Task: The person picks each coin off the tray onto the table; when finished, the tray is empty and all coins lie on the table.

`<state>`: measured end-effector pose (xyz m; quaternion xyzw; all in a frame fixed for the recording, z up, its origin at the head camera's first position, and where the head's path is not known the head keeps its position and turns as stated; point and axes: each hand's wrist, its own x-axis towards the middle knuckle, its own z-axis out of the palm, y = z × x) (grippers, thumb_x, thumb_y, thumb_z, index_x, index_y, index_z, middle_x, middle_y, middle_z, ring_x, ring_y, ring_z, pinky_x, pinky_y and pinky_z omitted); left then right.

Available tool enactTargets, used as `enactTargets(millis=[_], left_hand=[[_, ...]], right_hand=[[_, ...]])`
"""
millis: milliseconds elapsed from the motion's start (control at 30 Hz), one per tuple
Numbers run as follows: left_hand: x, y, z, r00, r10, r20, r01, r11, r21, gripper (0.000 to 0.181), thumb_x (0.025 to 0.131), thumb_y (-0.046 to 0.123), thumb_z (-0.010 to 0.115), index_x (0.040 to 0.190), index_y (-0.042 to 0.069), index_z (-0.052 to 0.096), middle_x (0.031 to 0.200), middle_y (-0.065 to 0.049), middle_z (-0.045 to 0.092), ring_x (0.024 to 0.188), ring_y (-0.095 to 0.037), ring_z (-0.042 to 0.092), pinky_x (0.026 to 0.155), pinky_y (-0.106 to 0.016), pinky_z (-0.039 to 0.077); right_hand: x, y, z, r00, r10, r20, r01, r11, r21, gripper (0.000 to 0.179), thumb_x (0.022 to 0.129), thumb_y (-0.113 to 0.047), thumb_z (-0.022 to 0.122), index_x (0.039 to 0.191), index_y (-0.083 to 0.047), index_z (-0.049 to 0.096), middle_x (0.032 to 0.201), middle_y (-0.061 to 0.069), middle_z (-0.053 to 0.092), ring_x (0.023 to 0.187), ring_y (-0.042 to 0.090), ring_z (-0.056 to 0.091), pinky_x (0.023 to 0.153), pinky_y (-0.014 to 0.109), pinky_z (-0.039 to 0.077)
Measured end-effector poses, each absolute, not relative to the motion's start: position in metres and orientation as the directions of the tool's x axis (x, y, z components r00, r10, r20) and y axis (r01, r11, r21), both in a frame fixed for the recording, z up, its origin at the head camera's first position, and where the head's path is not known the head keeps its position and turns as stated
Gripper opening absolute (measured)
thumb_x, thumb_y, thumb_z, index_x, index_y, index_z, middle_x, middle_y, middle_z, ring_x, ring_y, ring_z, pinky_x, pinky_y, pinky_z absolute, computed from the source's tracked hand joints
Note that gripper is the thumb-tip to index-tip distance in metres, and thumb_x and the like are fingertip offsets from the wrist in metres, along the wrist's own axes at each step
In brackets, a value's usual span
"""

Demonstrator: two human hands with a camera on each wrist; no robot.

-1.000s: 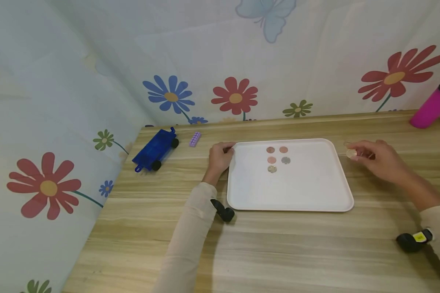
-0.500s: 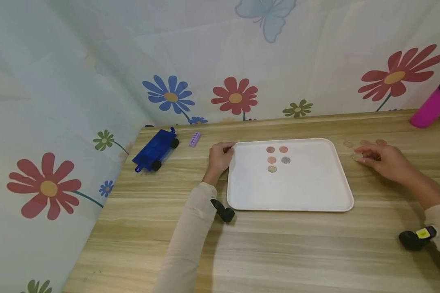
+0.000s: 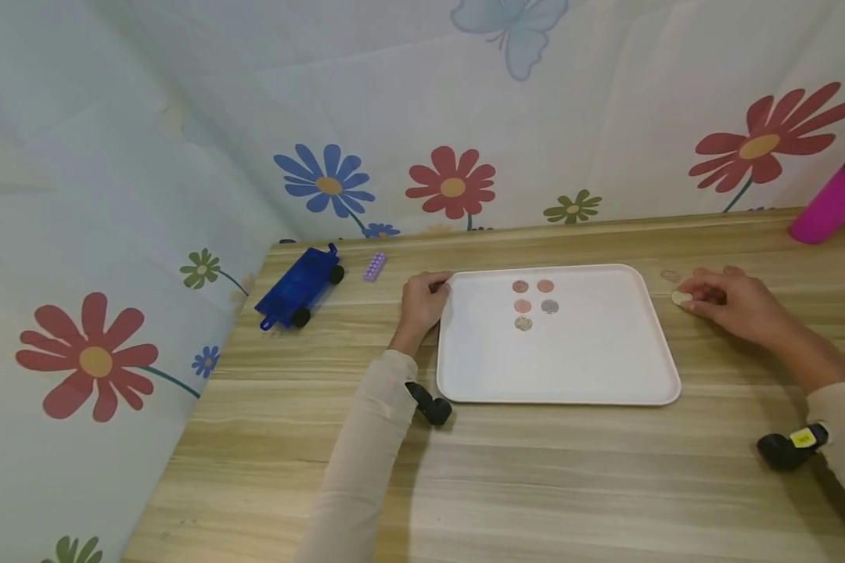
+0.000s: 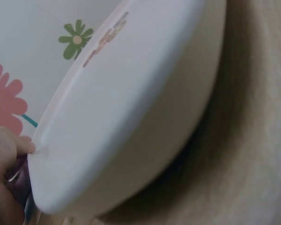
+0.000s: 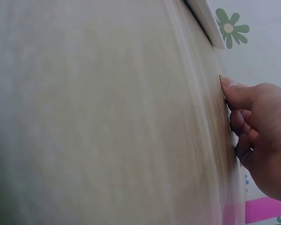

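My left hand (image 3: 424, 301) grips the left edge of the white tray (image 3: 598, 367) near its far corner. In the left wrist view the thumb (image 4: 25, 144) lies over the tray's rim. Several coins lie flat on the tray, among them a copper coin (image 3: 523, 306), a silver coin (image 3: 550, 306) and a gold-toned coin (image 3: 523, 323). Right of the tray, my right hand (image 3: 735, 305) pinches a gold-toned coin (image 3: 681, 298) low at the table, its fingers curled. Just beyond those fingertips another coin (image 3: 670, 275) lies on the wood.
A blue toy wagon (image 3: 299, 287) with black wheels stands at the far left of the wooden table (image 3: 570, 485). Beside it lies a purple toy brick (image 3: 375, 267). A pink bottle (image 3: 827, 207) with a black cap stands at the far right corner, by the flowered curtain (image 3: 627, 117).
My right hand has drawn its coin a little rightward from the tray, then slightly back left, uncovering the other coin on the table. The left hand and tray have kept their place.
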<state>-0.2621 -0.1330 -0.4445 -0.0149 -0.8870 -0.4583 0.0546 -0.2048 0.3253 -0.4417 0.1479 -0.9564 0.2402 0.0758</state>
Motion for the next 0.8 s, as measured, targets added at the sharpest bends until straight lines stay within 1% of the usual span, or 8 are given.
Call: enactTargets(millis=[133,233,300,467,533,600,700,800], left_hand=[[-0.2623,-0.1322,-0.4436,-0.994,-0.023,0.107,0.074,0.576,0.814,0.027,0.098,0.005,0.061,0.121,0.003,0.074,0.117,-0.019,0.074,0.106,-0.031,0.069,0.093,-0.041,0.057],[-0.2622,-0.1324,-0.443,-0.994,-0.028,0.106,0.071,0.576,0.814,0.026,0.098,0.004,0.061,0.121,0.003,0.074,0.117,-0.019,0.074,0.107,-0.032,0.069,0.094,-0.041,0.057],[-0.2618,-0.1326,-0.4432,-0.994,-0.029,0.11,0.073,0.58,0.811,0.026,0.098,0.004,0.061,0.121,0.003,0.074,0.117,-0.019,0.074,0.107,-0.032,0.069,0.093,-0.041,0.057],[-0.2616,-0.1334,-0.4444,-0.994,-0.022,0.111,0.077,0.584,0.808,0.026,0.098,0.005,0.06,0.12,0.003,0.075,0.115,-0.019,0.074,0.105,-0.031,0.07,0.091,-0.041,0.057],[-0.2617,-0.1336,-0.4443,-0.994,-0.02,0.109,0.077,0.581,0.81,0.026,0.099,0.004,0.06,0.12,0.003,0.075,0.115,-0.019,0.074,0.106,-0.032,0.069,0.091,-0.041,0.057],[-0.2615,-0.1337,-0.444,-0.993,-0.019,0.115,0.082,0.583,0.808,0.026,0.099,0.004,0.06,0.12,0.002,0.075,0.115,-0.02,0.074,0.105,-0.031,0.07,0.091,-0.041,0.057],[-0.2612,-0.1335,-0.4432,-0.993,-0.016,0.114,0.083,0.581,0.81,0.026,0.099,0.004,0.06,0.12,0.002,0.074,0.115,-0.02,0.074,0.105,-0.032,0.069,0.091,-0.041,0.057],[-0.2611,-0.1334,-0.4428,-0.994,-0.015,0.112,0.082,0.58,0.81,0.026,0.098,0.004,0.06,0.12,0.002,0.074,0.115,-0.02,0.074,0.106,-0.032,0.069,0.092,-0.041,0.057]], right_hand=[[-0.2048,0.3262,-0.4404,-0.962,-0.226,0.155,-0.273,0.833,-0.482,0.021,0.092,-0.008,0.073,0.11,0.004,0.072,0.082,0.011,0.062,0.081,0.014,0.05,0.088,0.041,0.043],[-0.2057,0.3252,-0.4387,-0.972,-0.209,0.105,-0.232,0.818,-0.527,0.024,0.094,-0.008,0.071,0.113,0.008,0.069,0.089,0.022,0.065,0.093,0.034,0.055,0.109,0.064,0.033],[-0.2065,0.3252,-0.4387,-0.973,-0.208,0.095,-0.226,0.81,-0.54,0.025,0.094,-0.007,0.071,0.114,0.008,0.069,0.089,0.023,0.066,0.094,0.026,0.06,0.119,0.068,0.022],[-0.2069,0.3255,-0.4403,-0.971,-0.22,0.091,-0.233,0.797,-0.558,0.025,0.095,-0.008,0.069,0.114,0.009,0.068,0.085,0.021,0.066,0.112,0.041,0.064,0.124,0.068,0.01],[-0.2067,0.3247,-0.4396,-0.973,-0.216,0.081,-0.223,0.795,-0.564,0.025,0.095,-0.007,0.069,0.115,0.009,0.068,0.087,0.023,0.067,0.129,0.062,0.046,0.125,0.067,0.008],[-0.2067,0.3244,-0.4391,-0.972,-0.218,0.082,-0.226,0.796,-0.561,0.025,0.095,-0.006,0.069,0.114,0.009,0.068,0.086,0.021,0.066,0.124,0.059,0.051,0.125,0.067,0.009],[-0.2062,0.3246,-0.4381,-0.971,-0.221,0.086,-0.232,0.805,-0.546,0.025,0.094,-0.008,0.07,0.114,0.008,0.068,0.084,0.017,0.064,0.098,0.034,0.063,0.123,0.069,0.013],[-0.2055,0.3254,-0.4369,-0.97,-0.225,0.089,-0.236,0.806,-0.542,0.028,0.095,-0.012,0.07,0.116,0.008,0.067,0.085,0.015,0.063,0.077,0.009,0.049,0.119,0.07,0.019]])
